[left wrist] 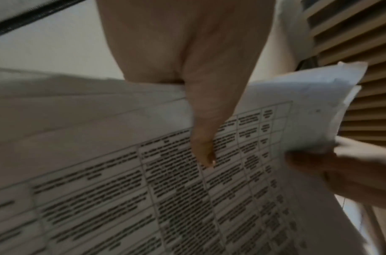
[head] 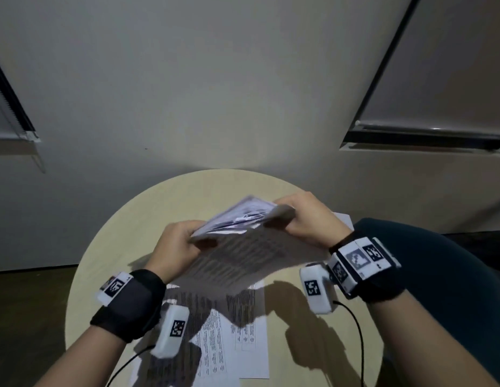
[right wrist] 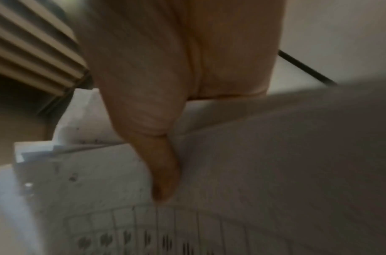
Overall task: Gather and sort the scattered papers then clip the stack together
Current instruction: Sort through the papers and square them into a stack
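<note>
I hold a stack of printed papers [head: 243, 236] up above the round table [head: 109, 247], tilted on edge. My left hand [head: 177, 241] grips its left edge and my right hand [head: 301, 219] grips its right edge. In the left wrist view the left thumb [left wrist: 204, 138] presses on a printed table sheet [left wrist: 144, 189]. In the right wrist view the right thumb [right wrist: 163, 172] lies across the stack of papers [right wrist: 253, 172], whose sheet edges are uneven. More printed sheets [head: 229, 339] lie flat on the table near me. No clip is visible.
One more white sheet [head: 342, 219] pokes out on the table behind my right hand. Cables [head: 354, 331] run from the wrist cameras across the table's near side. A plain wall stands beyond the table, with window blinds at both sides.
</note>
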The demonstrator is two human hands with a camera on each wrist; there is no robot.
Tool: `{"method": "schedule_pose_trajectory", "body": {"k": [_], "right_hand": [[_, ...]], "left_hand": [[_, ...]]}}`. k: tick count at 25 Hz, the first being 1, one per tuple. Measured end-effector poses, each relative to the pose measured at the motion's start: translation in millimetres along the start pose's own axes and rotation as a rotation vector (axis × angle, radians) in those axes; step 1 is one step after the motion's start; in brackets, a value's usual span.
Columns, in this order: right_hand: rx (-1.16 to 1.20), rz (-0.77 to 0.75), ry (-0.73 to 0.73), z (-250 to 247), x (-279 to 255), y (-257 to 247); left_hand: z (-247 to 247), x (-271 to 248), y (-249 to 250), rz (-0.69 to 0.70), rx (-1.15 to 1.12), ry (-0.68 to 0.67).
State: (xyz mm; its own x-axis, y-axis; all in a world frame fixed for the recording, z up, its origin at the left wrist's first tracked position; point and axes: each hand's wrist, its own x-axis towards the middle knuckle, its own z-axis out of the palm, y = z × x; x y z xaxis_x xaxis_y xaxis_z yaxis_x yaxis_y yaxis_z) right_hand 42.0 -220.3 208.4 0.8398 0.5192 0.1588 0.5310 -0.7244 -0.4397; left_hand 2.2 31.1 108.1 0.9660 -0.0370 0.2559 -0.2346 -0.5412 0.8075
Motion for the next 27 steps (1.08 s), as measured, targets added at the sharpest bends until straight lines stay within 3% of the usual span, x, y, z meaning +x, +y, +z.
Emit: {"method": "schedule_pose_trajectory", "body": {"k": [1,3,5,7,9,12,16,19,23,24,25,27], "right_hand": [[0.059,0.008,0.064,7,-1,5],[0.217,0.129,0.191,25,-10,19],[0.483,0.242,0.256,38,-28,30],[0.739,0.344,0.309,50,-47,34],[0.936,0.426,0.336,66,-61,35],[1.056,0.604,0.300,91,-76,33],[1.146,0.680,0.080,118,-93,51],[1.016,0.649,-0.045,133,-104,88],[1.044,0.879,-0.086,141,-93,111],[0.913,0.908,-0.102,142,-88,111],[0.901,0.910,-0.076,142,-87,106],[0.920,0.723,0.008,140,-85,95]], "left_hand": [[-5,1,4,0.018,0.027,0.045],[-18,-1,0,0.015,0.136,0.286],[-28,-14,-33,-0.218,0.126,0.430],[-33,-33,-71,-0.527,-0.206,0.363],[-23,-53,-101,-0.636,-0.464,0.245],[-9,-67,-117,-0.675,-0.544,0.165],[8,-88,-119,-0.723,-0.608,0.143],[12,-93,-115,-0.724,-0.639,0.103],[7,-89,-118,-0.588,-0.630,-0.006],[9,-89,-120,-0.595,-0.639,0.007],[12,-89,-120,-0.615,-0.621,0.039],[15,-86,-113,-0.654,-0.637,0.089]]}}
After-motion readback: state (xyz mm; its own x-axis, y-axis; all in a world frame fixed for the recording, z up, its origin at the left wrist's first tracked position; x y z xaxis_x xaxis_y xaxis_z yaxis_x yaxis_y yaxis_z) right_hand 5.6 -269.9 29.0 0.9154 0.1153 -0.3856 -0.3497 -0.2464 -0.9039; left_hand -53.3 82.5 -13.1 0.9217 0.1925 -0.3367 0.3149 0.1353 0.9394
